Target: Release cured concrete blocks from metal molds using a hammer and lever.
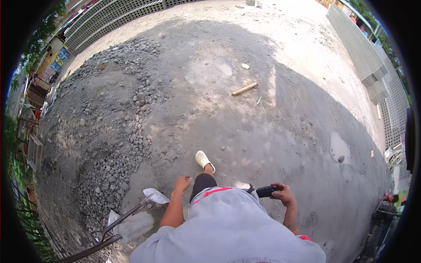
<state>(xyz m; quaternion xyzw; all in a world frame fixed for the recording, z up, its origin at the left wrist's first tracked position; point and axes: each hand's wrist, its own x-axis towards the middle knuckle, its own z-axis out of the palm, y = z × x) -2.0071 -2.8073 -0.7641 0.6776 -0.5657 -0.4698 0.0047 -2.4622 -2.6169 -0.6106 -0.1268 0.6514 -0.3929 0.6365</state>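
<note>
My right hand (284, 194) grips a small black handheld device (265, 191) beside my right hip; a dark strap shows near its end. I cannot make out exactly what kind of device it is. On the other side, my left hand (183, 183) hangs by my thigh with its fingers curled in, and nothing shows in it. Left of that arm lies a shovel (127, 215) with a pale metal blade and a dark shaft, apart from my hand. A cream clog (204, 159) is on my one visible foot, stepping forward on grey ground.
Gravel (107, 182) is heaped along the left. Ahead lie a short bamboo piece (244, 89) and a yellow scrap (245, 66). A puddle (340, 148) is at the right. Stacked hollow blocks (118, 22) line the far left, with another block stack (355, 41) at right.
</note>
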